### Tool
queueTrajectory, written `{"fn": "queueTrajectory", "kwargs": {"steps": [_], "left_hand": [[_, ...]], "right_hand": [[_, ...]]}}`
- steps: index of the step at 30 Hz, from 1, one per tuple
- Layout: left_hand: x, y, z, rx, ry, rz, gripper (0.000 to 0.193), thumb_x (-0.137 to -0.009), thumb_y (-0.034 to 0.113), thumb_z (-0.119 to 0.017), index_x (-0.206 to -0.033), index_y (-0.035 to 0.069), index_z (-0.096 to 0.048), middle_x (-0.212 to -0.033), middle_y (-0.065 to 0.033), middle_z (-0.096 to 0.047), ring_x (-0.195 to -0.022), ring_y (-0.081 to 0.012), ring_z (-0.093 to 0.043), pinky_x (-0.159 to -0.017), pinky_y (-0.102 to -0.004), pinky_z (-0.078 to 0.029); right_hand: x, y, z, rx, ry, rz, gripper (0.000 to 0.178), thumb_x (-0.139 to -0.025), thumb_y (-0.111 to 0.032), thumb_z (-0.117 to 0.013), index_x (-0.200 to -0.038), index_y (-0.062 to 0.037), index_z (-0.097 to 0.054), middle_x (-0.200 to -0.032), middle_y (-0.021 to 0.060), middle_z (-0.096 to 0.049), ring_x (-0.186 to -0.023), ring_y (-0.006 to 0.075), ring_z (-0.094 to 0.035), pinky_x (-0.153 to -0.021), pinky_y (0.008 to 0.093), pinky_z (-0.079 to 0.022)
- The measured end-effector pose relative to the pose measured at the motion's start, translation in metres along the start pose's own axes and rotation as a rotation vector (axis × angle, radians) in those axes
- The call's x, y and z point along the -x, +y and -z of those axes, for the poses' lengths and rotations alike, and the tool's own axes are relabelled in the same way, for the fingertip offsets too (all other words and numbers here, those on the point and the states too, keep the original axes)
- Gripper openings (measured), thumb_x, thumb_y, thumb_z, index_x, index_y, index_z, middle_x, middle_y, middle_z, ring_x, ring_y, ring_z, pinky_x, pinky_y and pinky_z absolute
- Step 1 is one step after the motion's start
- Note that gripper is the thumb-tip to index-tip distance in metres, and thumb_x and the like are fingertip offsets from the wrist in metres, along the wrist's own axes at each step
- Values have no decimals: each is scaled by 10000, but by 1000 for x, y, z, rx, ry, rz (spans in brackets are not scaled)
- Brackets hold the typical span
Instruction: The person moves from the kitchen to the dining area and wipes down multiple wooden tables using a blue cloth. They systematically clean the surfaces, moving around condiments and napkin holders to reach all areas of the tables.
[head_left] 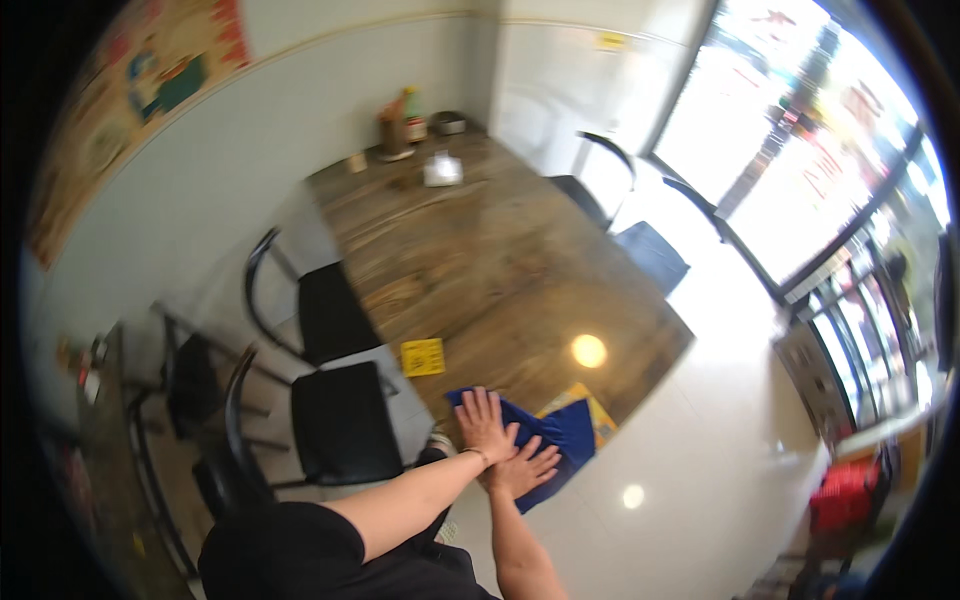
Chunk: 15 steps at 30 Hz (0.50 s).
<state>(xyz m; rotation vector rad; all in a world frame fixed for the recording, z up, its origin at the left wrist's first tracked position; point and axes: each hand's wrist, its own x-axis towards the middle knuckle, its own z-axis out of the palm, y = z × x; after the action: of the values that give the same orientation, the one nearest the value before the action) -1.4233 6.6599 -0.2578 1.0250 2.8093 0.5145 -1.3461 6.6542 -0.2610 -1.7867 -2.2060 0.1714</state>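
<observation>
A dark blue cloth point(572, 432) lies spread over the near end of a brown wooden table point(470, 265), part of it hanging past the edge. My left hand point(484, 424) rests flat on the cloth with fingers spread, a thin band around its wrist. Close beside it, my right hand point(518, 472) also presses on the cloth, palm down and fingers apart; the two hands touch. From beneath the cloth's right side a yellow printed sheet point(603, 421) sticks out at the table corner. A yellow square sticker point(422, 357) is on the left edge of the tabletop.
At the table's far end stand a utensil holder point(394, 135), a bottle point(413, 118), a dark round bowl point(449, 123) and a white napkin box point(443, 170). Black chairs point(345, 420) line the left side. More chairs point(585, 198) and a glass door point(790, 140) are at right.
</observation>
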Motion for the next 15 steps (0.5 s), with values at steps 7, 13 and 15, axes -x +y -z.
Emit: {"fn": "queueTrajectory", "kwargs": {"steps": [7, 13, 15], "left_hand": [[-22, -14, 5, -83, -95, -190, 784, -849, 442, -512, -1426, -16, -245, -1511, -248, -116, -1387, -458, -60, -1093, -590, -58], [-56, -36, 22, -50, -208, -661, 747, -806, 420, -541, -1377, -19, -341, -1482, -269, -188, -1368, -485, -111, -1065, -641, -71], [-77, -52, 30, -69, -275, -813, 735, -805, 424, -540, -1380, 9, -350, -1485, -260, -192, -1371, -479, -111, -1070, -638, -71]], "right_hand": [[-5, -3, -5, -30, -38, 6, 530, -832, -349, -535, -1318, -145, -489, -1442, 227, -306, -1356, 402, -227, -1098, 542, -133], [-2, -17, 4, 79, -83, 0, 565, -808, -371, -543, -1308, -110, -495, -1425, 243, -321, -1356, 418, -217, -1095, 557, -124], [3, -46, -3, 198, -178, -1, 579, -811, -371, -531, -1308, -78, -481, -1422, 249, -320, -1353, 423, -217, -1093, 558, -126]]}}
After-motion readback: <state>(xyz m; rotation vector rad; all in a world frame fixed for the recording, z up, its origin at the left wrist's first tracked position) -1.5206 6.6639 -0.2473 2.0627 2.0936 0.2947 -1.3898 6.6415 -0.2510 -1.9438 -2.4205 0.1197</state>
